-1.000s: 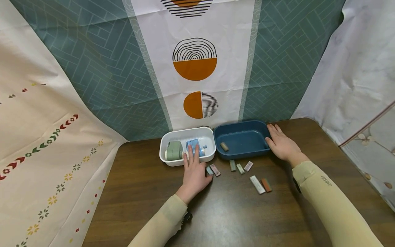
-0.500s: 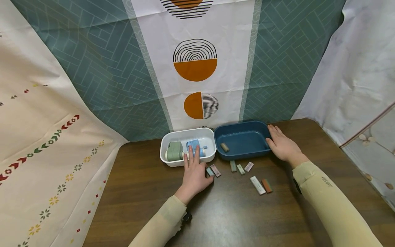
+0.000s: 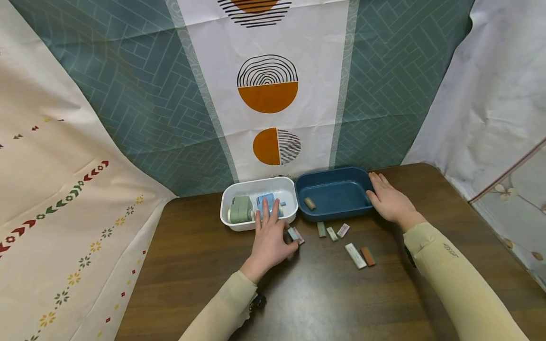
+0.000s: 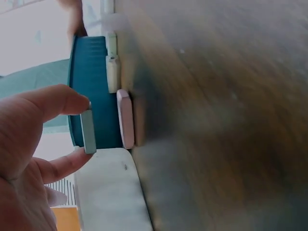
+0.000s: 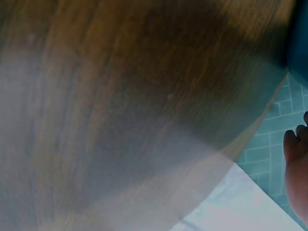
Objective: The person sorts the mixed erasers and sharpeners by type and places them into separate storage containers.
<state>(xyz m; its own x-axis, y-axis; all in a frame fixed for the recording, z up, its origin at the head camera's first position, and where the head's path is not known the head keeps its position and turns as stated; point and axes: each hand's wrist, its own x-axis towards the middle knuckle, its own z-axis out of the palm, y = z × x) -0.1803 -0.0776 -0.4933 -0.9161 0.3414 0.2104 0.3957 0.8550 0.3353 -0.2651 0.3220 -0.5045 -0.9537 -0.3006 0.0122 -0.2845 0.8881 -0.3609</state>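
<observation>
My left hand (image 3: 269, 242) pinches a pale blue-green eraser (image 4: 88, 131) by its two ends, between thumb and a finger. In the left wrist view this eraser hangs above the table level, with a pink eraser (image 4: 125, 119) lower down beside it. The other left fingers stretch over the front rim of the white bin (image 3: 227, 221). My right hand (image 3: 390, 201) lies with straight fingers against the right end of the dark blue bin (image 3: 337, 192). A brownish eraser (image 3: 310, 203) lies inside that bin, at its left.
A green boxy object (image 3: 241, 209) and a light blue one (image 3: 265, 203) sit in the white bin. Before the blue bin lie several small erasers, among them a grey-green one (image 3: 321, 229), a long white one (image 3: 356, 256) and an orange-green one (image 3: 368, 256). Cloth hangs behind the table.
My left thumb and finger have closed on the blue-green eraser and raised it slightly, shifting it right so it overlaps the pink one in the head view. The right hand has stayed still.
</observation>
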